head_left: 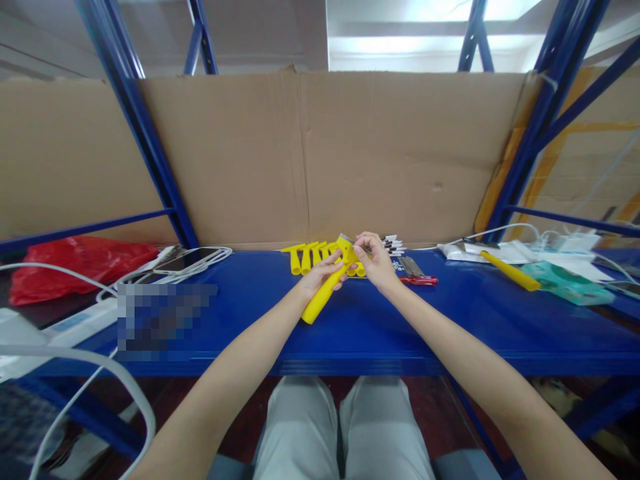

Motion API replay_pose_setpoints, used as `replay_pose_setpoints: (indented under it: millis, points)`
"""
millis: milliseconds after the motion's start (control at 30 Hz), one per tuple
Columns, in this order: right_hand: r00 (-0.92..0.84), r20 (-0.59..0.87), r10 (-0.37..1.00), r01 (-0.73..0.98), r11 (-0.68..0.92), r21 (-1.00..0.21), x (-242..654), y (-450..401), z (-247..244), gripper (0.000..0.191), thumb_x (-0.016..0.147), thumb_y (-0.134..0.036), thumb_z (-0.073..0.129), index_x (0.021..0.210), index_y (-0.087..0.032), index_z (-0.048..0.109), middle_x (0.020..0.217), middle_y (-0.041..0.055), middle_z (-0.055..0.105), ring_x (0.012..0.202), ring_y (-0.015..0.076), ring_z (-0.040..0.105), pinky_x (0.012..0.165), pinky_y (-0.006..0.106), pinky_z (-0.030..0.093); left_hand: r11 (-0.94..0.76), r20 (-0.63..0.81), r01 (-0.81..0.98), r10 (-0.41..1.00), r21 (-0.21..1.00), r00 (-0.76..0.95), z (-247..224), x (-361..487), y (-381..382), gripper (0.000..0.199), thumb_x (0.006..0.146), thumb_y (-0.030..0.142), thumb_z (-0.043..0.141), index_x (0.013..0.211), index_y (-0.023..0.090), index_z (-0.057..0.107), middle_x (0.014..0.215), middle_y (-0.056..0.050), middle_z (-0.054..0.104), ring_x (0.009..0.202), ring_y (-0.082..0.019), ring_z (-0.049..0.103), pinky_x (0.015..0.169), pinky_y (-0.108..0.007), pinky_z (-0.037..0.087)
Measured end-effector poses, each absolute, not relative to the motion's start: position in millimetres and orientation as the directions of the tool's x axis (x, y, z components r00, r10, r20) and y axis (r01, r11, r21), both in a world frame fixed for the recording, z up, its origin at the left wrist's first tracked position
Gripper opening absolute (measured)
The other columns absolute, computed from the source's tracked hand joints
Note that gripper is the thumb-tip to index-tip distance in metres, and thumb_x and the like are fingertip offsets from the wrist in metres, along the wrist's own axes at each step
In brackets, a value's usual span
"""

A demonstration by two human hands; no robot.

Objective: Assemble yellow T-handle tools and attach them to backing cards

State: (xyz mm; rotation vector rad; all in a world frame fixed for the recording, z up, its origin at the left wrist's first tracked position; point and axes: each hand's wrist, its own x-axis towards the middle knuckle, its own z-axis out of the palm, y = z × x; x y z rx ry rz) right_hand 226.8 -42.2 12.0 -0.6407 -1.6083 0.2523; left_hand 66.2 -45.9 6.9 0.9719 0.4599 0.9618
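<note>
My left hand (324, 275) is wrapped round a yellow scraper (320, 299), just below its head. The scraper slants over the front half of the blue table, its round handle pointing down toward me and a greyish blade edge at the top. At the head, my right hand (374, 259) has its fingertips pinched together; whatever small thing may be between them is hidden. Behind the hands, several yellow scraper handles (306, 259) stand in a row near the cardboard. Right of them lie several black-and-white pieces (393, 245) and a red-handled screwdriver (420, 280).
A cardboard panel (390, 153) closes off the back of the blue table (480, 320). On the left are a red plastic bag (75, 267), white cables and a power strip (80, 327). Another yellow-handled scraper (510, 270) and a green packet (567, 283) lie at right.
</note>
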Motion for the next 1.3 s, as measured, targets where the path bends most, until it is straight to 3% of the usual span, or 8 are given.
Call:
replay_pose_setpoints:
  millis: [233,633,1133,1300]
  points:
    - [-0.048,0.878,0.476,0.327,0.838,-0.436,223,-48,14,0.012,0.085,-0.035,0.054,0.081,-0.024,0.053,0.100,0.0076,0.055,0.100,0.0226,0.053,0.094,0.042,0.041,0.255,0.045,-0.470,0.841,0.845,0.539,10,66,-49,0.039,0.084,0.009,0.057,0.120,0.022,0.053,0.076,-0.004,0.066,0.045,-0.010,0.056,0.033,-0.014,0.034]
    - [-0.062,0.862,0.503,0.419,0.797,-0.435,220,-55,18,0.005,0.084,-0.028,0.053,0.080,-0.024,0.053,0.101,0.0074,0.057,0.101,0.0240,0.053,0.092,0.044,0.039,0.229,0.058,-0.462,0.848,0.857,0.527,8,64,-46,0.032,0.078,0.005,0.063,0.105,0.020,0.058,0.069,-0.001,0.061,0.045,-0.010,0.056,0.033,-0.014,0.035]
    - [-0.082,0.871,0.485,0.536,0.758,-0.372,221,-48,15,0.006,0.085,-0.025,0.049,0.080,-0.024,0.053,0.099,0.0077,0.057,0.099,0.0249,0.053,0.090,0.044,0.039,0.230,0.001,-0.430,0.881,0.873,0.473,12,71,-50,0.042,0.085,0.003,0.050,0.122,0.022,0.049,0.070,0.001,0.061,0.044,-0.010,0.057,0.034,-0.015,0.038]
    - [-0.088,0.868,0.489,0.527,0.762,-0.376,223,-47,14,0.006,0.084,-0.023,0.050,0.079,-0.024,0.052,0.098,0.0071,0.057,0.099,0.0243,0.053,0.090,0.044,0.039,0.228,0.011,-0.443,0.880,0.867,0.475,12,72,-52,0.038,0.083,0.005,0.056,0.118,0.020,0.053,0.067,0.001,0.059,0.044,-0.011,0.057,0.032,-0.015,0.036]
